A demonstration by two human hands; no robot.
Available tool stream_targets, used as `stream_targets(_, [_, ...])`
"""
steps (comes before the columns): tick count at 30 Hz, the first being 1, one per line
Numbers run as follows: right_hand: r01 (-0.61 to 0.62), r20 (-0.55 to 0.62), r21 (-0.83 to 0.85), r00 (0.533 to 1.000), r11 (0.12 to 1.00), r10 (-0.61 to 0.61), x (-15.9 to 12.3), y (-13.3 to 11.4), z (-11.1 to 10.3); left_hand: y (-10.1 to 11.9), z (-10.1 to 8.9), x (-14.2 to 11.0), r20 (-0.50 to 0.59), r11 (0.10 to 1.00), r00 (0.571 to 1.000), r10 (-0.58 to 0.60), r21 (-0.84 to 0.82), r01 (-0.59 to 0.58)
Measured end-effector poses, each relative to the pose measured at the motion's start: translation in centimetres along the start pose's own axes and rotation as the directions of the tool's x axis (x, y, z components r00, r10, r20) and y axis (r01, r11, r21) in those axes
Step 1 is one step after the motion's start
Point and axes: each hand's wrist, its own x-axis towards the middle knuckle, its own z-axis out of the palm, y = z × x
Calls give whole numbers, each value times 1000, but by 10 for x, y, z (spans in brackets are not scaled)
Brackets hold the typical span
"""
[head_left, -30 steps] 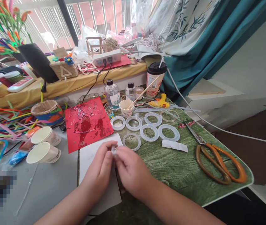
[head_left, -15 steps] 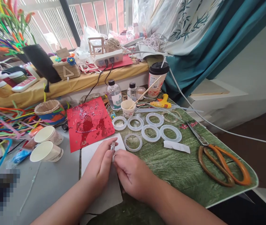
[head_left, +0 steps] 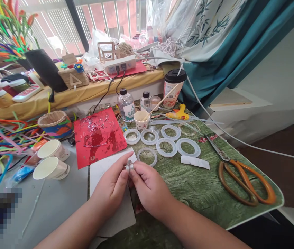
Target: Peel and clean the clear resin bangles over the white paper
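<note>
A small clear, glassy piece (head_left: pixel 129 165) is pinched between my two hands; its exact kind is too small and too covered to tell. My left hand (head_left: pixel 112 181) grips it from the left with thumb and fingers. From the other side, my right hand (head_left: pixel 149 186) holds it between thumb and curled forefinger. Both hands hover over a white sheet (head_left: pixel 121 216) at the table's near side. Just beyond them lie several round translucent silicone ring molds (head_left: pixel 167 147). To their right is a folded white paper strip (head_left: pixel 195 162).
Large scissors (head_left: pixel 240 180) with orange-brown handles lie at the right. Behind the molds stand a paper cup (head_left: pixel 141 121) with a stick, a clear bottle (head_left: pixel 126 105) and a yellow glue gun (head_left: pixel 178 113). A wet red sheet (head_left: pixel 99 138) and tipped paper cups (head_left: pixel 49 168) are at left.
The clear piece has turned in my fingers, from upright half a second ago to lying more crosswise. My right hand has shifted slightly upward and to the right.
</note>
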Motion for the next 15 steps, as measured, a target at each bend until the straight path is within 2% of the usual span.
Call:
stream_targets(2, [-56, 2, 34, 998, 998, 56, 0, 1, 0, -2, -1, 1, 18, 998, 998, 58, 7, -58])
stream_targets(4, [-51, 10, 29, 999, 998, 51, -1, 2, -1, -3, -1, 1, 11, 996, 996, 86, 32, -86])
stream_targets(6, [95, 84, -33, 992, 995, -92, -2, 1, -4, -2, -2, 0, -27, 996, 997, 73, 44, -72])
stream_targets(8, [294, 201, -91, 941, 951, -272, -2, 0, -6, 0, -2, -1, -73, 999, 996, 48, 30, -46])
stream_targets(9, [344, 230, -99, 921, 934, -315, -2, -1, -7, 1, -2, -1, -83, 999, 996, 37, 21, -35])
stream_targets(10, [341, 217, -104, 925, 934, -313, -2, -1, -7, 2, -2, -1, -82, 1000, 996, 26, 17, -25])
stream_targets(13, [217, 78, -116, 975, 969, -209, -1, -2, -7, 5, -1, 0, -63, 999, 998, -25, 25, 26])
stream_targets(15, [276, 138, -136, 956, 952, -257, -1, -1, -7, 5, -1, 2, -92, 996, 991, -93, 2, 93])
